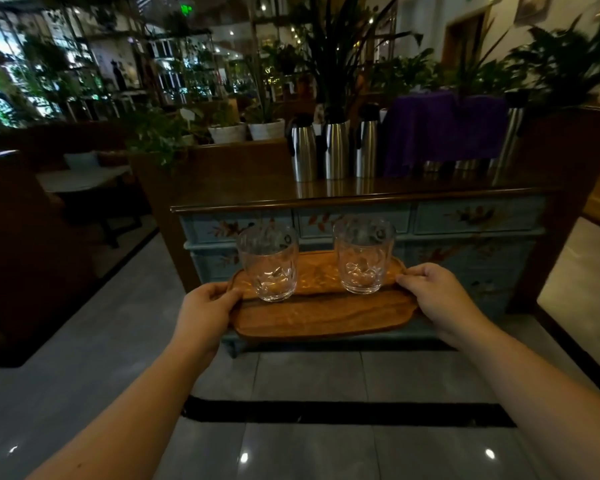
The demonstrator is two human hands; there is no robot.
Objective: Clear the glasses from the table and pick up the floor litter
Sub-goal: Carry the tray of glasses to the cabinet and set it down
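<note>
I carry a wooden tray [323, 315] level in front of me, above the grey tiled floor. My left hand [205, 311] grips its left edge and my right hand [437, 299] grips its right edge. Two clear empty glasses stand upright on it: one glass [269, 265] at the left, the other glass [362, 256] at the right. No litter shows on the floor in view.
A blue painted sideboard [465, 233] with a dark wooden top stands just ahead. On it are three steel thermos jugs [335, 150] and a purple cloth [444, 133]. Potted plants [229, 131] line the back. A dark booth seat [21, 237] and table are at the left.
</note>
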